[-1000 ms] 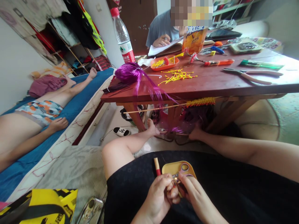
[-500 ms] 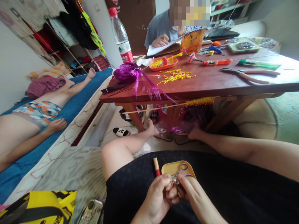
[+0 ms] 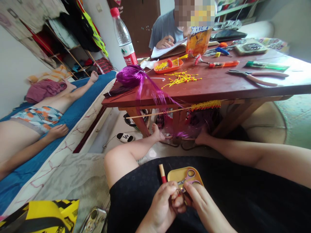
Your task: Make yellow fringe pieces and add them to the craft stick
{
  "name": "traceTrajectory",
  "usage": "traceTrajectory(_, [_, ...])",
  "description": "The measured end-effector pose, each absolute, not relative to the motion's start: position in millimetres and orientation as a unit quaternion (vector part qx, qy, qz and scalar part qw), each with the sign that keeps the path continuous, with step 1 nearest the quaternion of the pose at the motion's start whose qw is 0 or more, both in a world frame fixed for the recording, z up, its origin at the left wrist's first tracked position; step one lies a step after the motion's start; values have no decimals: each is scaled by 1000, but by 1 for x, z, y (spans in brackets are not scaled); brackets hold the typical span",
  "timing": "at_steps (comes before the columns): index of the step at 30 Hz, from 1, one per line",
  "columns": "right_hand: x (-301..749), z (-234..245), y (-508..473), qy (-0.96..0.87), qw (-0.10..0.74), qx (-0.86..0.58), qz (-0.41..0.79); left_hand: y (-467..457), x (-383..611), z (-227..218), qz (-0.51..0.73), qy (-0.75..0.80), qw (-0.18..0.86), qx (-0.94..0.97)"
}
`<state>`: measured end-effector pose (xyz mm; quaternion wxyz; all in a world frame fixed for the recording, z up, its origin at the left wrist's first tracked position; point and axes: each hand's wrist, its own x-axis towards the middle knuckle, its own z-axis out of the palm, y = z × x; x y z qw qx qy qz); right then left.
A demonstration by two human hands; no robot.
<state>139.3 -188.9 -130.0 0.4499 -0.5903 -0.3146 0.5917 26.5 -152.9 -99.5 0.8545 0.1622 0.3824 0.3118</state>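
Note:
My left hand (image 3: 164, 200) is closed in a pinch above my lap, its fingertips against those of my right hand (image 3: 199, 198). A tiny red bit shows between the fingers, but what they grip is too small and too covered to name. Just beyond lies a shallow yellow tray (image 3: 172, 175) on the black cloth over my lap. Scissors with pinkish handles (image 3: 191, 173) rest in it, partly hidden by my right fingers. Left of the tray is a short stick with a pale top and red lower part (image 3: 161, 171).
A reddish wooden table (image 3: 213, 84) ahead bears purple thread (image 3: 131, 77), yellow stems (image 3: 181, 80), an orange dish (image 3: 178, 67), pliers (image 3: 255, 76) and a bottle (image 3: 124, 42). A person (image 3: 161, 30) sits behind it; another person (image 3: 39, 113) lies on the bed at left.
The whole view has shifted slightly, so the table and bed appear a little further left. Both hands keep nearly the same closed pose, with only slight finger movement.

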Motion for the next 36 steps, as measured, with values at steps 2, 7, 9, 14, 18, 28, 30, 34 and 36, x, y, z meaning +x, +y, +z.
traceTrajectory(2, [139,-127,-188,-310,449,-584,601,-153,26,-100,307,378,857,168])
traceTrajectory(7, [140,-125,-187,-309,439,-588,605,-152,26,-100,308,367,860,175])
traceTrajectory(9, [141,-125,-188,-312,436,-600,594,-152,27,-99,309,365,861,174])
traceTrajectory(14, [142,-127,-189,-314,432,-608,587,-151,27,-97,308,363,862,175])
traceTrajectory(18, [141,-126,-188,-315,437,-611,580,-151,26,-98,307,358,863,182])
traceTrajectory(28, [143,-122,-186,-345,414,-626,563,-149,27,-100,316,345,867,172])
traceTrajectory(30, [142,-124,-186,-352,413,-633,552,-149,27,-101,318,343,867,170])
traceTrajectory(34, [141,-128,-188,-358,420,-643,532,-150,27,-104,325,329,870,172])
traceTrajectory(36, [143,-131,-189,-370,423,-644,520,-150,27,-106,327,319,873,174])
